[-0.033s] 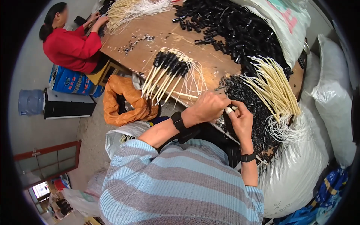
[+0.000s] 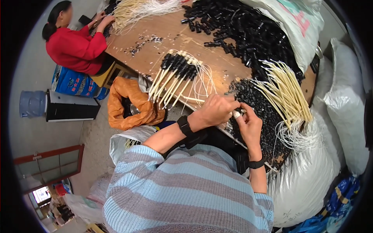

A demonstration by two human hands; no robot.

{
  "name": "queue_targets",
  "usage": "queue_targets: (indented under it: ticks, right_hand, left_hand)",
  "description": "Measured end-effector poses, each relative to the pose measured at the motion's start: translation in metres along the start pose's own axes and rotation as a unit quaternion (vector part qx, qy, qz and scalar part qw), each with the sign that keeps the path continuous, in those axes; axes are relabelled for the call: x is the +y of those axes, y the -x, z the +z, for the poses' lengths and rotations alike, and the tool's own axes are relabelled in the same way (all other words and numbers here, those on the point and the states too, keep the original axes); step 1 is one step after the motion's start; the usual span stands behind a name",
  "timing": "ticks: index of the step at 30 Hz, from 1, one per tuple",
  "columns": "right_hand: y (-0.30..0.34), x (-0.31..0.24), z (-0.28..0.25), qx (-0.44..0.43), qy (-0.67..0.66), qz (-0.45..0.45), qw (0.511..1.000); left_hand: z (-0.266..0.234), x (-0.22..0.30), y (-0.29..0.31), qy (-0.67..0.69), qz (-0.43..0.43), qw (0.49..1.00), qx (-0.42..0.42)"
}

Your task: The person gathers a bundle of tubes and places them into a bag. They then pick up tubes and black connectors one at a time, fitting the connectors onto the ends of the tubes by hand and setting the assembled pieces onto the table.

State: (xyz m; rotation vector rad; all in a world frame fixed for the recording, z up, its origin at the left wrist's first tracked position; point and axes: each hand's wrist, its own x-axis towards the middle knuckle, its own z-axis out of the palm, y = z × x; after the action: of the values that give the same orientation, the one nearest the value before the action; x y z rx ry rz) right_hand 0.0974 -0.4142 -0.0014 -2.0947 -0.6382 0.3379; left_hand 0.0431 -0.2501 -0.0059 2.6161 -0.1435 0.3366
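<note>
My left hand [image 2: 217, 110] is a closed fist over the table's near edge. From its left side sticks a cream-sleeved wire [image 2: 193, 99]. Close against it, my right hand [image 2: 250, 123] pinches with thumb and forefinger, white tape wrapped round one digit; what lies in that pinch is too small and covered to make out. Left of my hands rests a row of cream-sleeved wires with black sockets [image 2: 179, 66] on their ends, thin white leads curling beside them. Small black parts [image 2: 258, 105] lie heaped just beyond my right hand.
A bundle of cream-sleeved wires [image 2: 285, 93] lies to the right. Black sockets [image 2: 248, 35] are piled on the far side of the wooden table [image 2: 163, 29]. White sacks [image 2: 303, 182] crowd the right. An orange bag [image 2: 118, 99] stands left; a person in red [image 2: 75, 50] works beyond it.
</note>
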Motion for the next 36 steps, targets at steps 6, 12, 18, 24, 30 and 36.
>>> queue_targets:
  ticks: [6, 12, 18, 24, 30, 36]
  right_hand:
    - [-0.013, -0.03, 0.001, 0.07, 0.042, -0.249, 0.965]
    - [-0.018, -0.043, 0.021, -0.11, -0.089, -0.167, 0.976]
    - [-0.006, -0.045, 0.055, -0.229, 0.013, -0.186, 0.955]
    - [-0.017, -0.038, 0.053, -0.212, 0.041, -0.138, 0.967]
    - [-0.023, -0.044, 0.062, -0.236, 0.02, -0.19, 0.953]
    - [-0.021, -0.043, 0.07, -0.298, 0.0, -0.135, 0.945]
  left_hand:
    - [-0.057, -0.069, 0.024, -0.062, -0.049, 0.989, 0.125]
    - [-0.096, -0.147, 0.042, -0.006, -0.3, 0.923, 0.241]
    - [-0.086, -0.229, 0.067, 0.046, -0.354, 0.903, 0.237]
    - [-0.083, -0.187, 0.054, -0.048, -0.302, 0.911, 0.278]
    - [-0.089, -0.205, 0.087, -0.048, -0.447, 0.85, 0.275]
    - [-0.061, -0.244, 0.074, -0.013, -0.338, 0.9, 0.276]
